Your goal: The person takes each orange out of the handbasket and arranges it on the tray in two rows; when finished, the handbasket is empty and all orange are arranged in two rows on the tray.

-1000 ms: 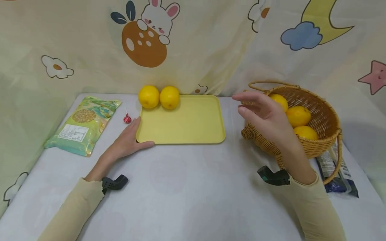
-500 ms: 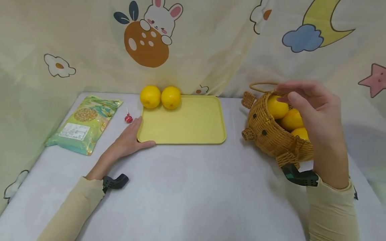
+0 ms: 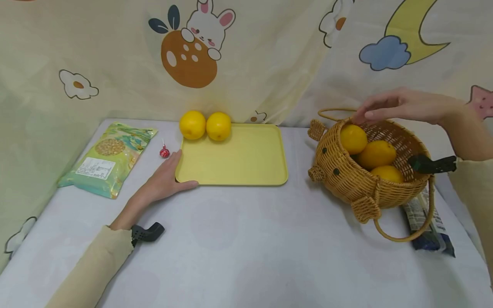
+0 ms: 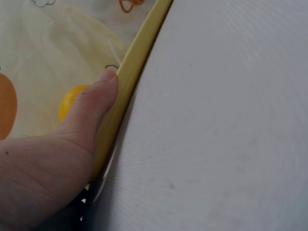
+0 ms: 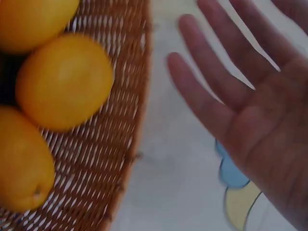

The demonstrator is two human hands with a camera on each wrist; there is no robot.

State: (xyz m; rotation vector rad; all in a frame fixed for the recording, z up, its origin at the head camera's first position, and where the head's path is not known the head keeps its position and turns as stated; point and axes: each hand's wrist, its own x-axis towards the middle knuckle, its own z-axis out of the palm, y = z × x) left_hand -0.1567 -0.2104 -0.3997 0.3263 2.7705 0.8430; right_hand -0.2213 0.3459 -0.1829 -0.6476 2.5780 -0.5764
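My left hand (image 3: pixel 163 177) rests at the near left corner of a yellow tray (image 3: pixel 250 158). Its straight thumb (image 4: pixel 96 98) lies along the tray's front edge, while the other fingers reach along the left side. Two round yellow fruits (image 3: pixel 192 125) sit side by side at the tray's back left corner. My right hand (image 3: pixel 408 105) is above the back rim of a wicker basket (image 3: pixel 346 179), with nothing held. In the right wrist view its fingers (image 5: pixel 207 103) are spread and extended beside the rim. Several yellow, lemon-like fruits (image 3: pixel 375 154) lie inside the basket.
On the left lies a green bag (image 3: pixel 108 158) with a white label. A small red lollipop (image 3: pixel 164 152) is between it and the tray. A dark packet (image 3: pixel 431 231) lies partly under the basket's handle at right. Behind the table hangs a printed cloth (image 3: pixel 269 51).
My right hand has moved right from beside the tray, across the basket, to its back rim, with the forearm now coming in from the right. My left hand stays at the tray corner.
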